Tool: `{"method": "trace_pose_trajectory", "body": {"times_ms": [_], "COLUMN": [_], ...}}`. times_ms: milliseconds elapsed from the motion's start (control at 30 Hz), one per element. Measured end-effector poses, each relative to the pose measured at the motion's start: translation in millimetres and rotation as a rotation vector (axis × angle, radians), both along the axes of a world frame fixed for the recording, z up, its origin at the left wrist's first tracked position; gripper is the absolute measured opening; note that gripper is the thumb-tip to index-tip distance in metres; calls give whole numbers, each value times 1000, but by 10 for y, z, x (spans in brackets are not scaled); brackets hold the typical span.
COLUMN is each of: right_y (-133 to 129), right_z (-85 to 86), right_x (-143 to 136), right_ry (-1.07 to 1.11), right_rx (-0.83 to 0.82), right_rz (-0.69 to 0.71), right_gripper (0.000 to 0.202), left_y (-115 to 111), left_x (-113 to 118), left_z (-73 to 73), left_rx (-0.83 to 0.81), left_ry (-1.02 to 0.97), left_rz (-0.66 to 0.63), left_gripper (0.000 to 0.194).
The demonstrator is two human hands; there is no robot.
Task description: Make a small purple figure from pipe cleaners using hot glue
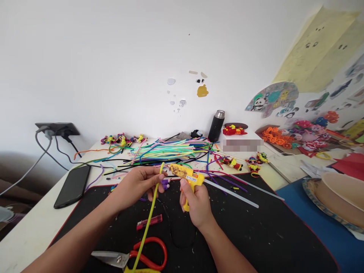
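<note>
Your left hand (145, 184): fingers pinched on a yellow-green pipe cleaner (150, 216), tip just beside the nozzle | Your right hand (196, 198): wrapped round the yellow glue gun (186, 174) | Both items: above the black mat (241, 231) on the counter (36, 231) | Red-handled scissors (123, 259): lying nearest you.

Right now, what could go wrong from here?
The yellow glue gun in the right hand points toward the left hand close by; if its tip is hot, a slip might burn a finger. The yellow-green stem crosses over the scissors in this view and could snag there.
</note>
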State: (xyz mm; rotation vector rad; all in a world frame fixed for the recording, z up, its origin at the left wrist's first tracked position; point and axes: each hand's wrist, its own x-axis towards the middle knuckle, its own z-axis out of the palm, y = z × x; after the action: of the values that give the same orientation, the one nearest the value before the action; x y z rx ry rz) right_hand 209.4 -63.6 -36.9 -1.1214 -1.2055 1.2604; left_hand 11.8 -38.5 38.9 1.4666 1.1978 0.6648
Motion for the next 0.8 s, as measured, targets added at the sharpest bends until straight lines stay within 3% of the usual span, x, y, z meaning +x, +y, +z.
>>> {"method": "trace_pose_trajectory", "body": {"times_ms": [800], "right_y": [-16], "right_z": [-6], "right_x": [13], "right_ry": [-74], "right_rx": [21], "right_rz": [-22], "right_gripper": [74], "left_y": [20], "left_x": [-26], "left_z": [-49], "left_rx": [14], "left_ry": [58], "left_rz": [-8], "left_gripper": [51]}}
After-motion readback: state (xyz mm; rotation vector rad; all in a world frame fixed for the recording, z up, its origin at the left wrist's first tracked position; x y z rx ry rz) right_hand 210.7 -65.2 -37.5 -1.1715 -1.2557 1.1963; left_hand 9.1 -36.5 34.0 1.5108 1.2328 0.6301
